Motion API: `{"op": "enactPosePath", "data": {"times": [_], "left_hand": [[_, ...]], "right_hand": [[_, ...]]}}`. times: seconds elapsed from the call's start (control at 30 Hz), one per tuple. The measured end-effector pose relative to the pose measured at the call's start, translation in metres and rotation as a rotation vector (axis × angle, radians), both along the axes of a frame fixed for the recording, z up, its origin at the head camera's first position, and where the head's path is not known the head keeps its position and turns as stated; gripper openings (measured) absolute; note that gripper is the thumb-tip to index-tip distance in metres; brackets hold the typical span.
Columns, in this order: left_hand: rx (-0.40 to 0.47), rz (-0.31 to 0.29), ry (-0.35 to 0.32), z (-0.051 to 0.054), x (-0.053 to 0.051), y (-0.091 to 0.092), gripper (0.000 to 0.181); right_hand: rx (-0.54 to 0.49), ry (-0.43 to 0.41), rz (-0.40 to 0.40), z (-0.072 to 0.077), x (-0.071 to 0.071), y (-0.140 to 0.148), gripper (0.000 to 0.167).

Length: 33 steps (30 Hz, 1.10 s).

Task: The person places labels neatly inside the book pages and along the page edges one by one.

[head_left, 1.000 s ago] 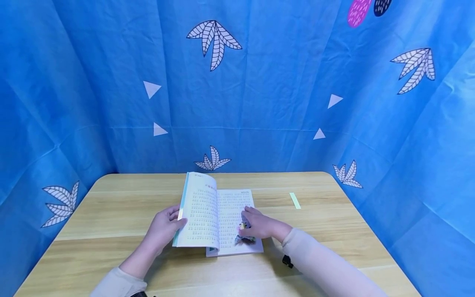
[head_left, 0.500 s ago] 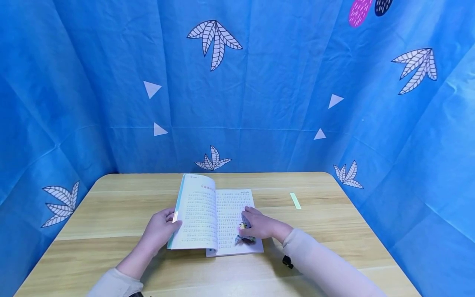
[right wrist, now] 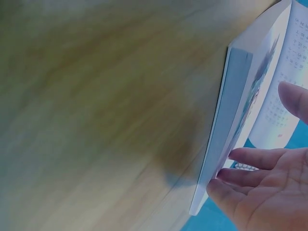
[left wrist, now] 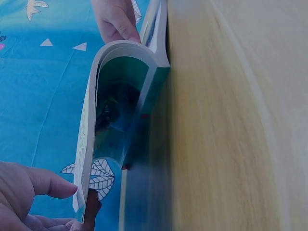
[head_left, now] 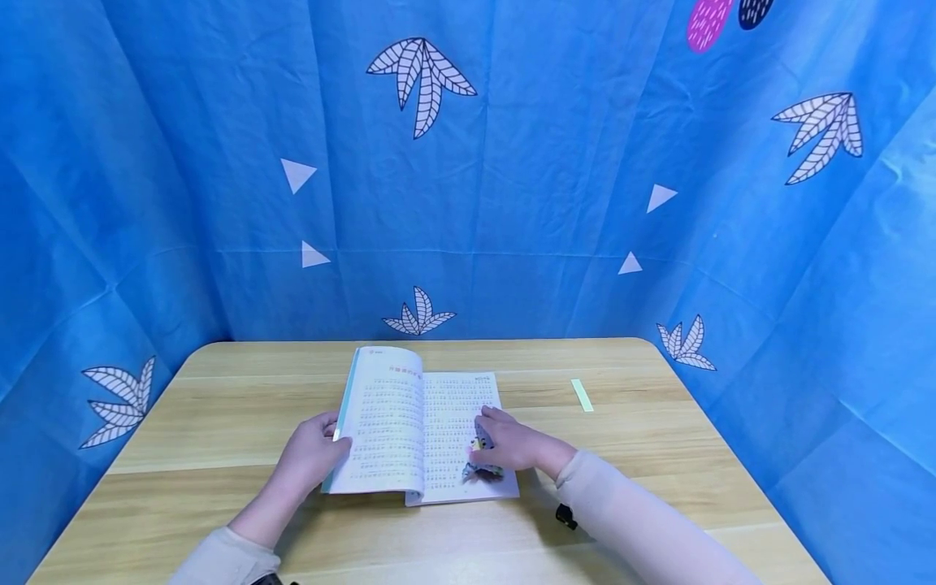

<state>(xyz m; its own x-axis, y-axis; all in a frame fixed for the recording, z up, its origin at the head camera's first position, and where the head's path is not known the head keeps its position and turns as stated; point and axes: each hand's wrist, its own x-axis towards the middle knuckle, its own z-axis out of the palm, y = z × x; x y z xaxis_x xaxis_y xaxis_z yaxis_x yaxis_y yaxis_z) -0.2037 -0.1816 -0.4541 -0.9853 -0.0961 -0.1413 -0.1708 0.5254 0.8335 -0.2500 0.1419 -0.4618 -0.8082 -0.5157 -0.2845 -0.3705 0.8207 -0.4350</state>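
Note:
A paperback book point(head_left: 458, 439) lies spread on the table, with printed text on both visible pages. My left hand point(head_left: 310, 451) pinches the outer edge of the raised left-hand part, thumb on the page side and fingers behind. In the left wrist view that part bends over in an arch, its green cover point(left wrist: 130, 72) showing underneath. On the right-hand page, near a colourful picture at its lower corner, rests my right hand point(head_left: 508, 443). The right wrist view shows its fingers point(right wrist: 257, 158) fairly straight, fingertips touching the page near the edge of the thick page block.
A small pale green strip point(head_left: 582, 396) lies on the wooden table point(head_left: 621, 455), to the right of the book. Behind the table hangs a blue curtain point(head_left: 548, 179) with leaf prints, which also runs along both sides.
My left hand has moved left and slightly down, drawing the left part of the book further open and lower. The right hand stays in place on the right page.

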Motion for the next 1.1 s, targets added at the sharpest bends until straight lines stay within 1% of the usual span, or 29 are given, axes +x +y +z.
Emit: {"op": "enactPosePath", "data": {"times": [0.3, 0.4, 0.53, 0.8, 1.0, 1.1], "left_hand": [[-0.139, -0.006, 0.01, -0.005, -0.001, -0.004, 0.055], [-0.172, -0.007, 0.014, -0.005, -0.001, -0.002, 0.055], [-0.207, -0.012, 0.037, -0.005, 0.002, 0.001, 0.056], [-0.26, -0.013, 0.129, -0.007, 0.006, 0.01, 0.055], [-0.307, -0.037, 0.204, -0.009, 0.006, 0.018, 0.054], [-0.329, -0.054, 0.238, -0.011, 0.006, 0.02, 0.052]], "right_hand": [[0.011, 0.018, 0.019, 0.001, 0.0, -0.001, 0.077], [0.013, 0.016, 0.014, 0.001, 0.0, -0.002, 0.077], [0.018, 0.014, 0.001, 0.0, 0.0, -0.002, 0.077], [0.02, 0.013, 0.003, -0.002, 0.0, -0.002, 0.076], [0.018, 0.012, 0.004, -0.003, 0.0, -0.002, 0.077], [0.016, 0.009, 0.003, -0.003, 0.0, -0.002, 0.077]]}}
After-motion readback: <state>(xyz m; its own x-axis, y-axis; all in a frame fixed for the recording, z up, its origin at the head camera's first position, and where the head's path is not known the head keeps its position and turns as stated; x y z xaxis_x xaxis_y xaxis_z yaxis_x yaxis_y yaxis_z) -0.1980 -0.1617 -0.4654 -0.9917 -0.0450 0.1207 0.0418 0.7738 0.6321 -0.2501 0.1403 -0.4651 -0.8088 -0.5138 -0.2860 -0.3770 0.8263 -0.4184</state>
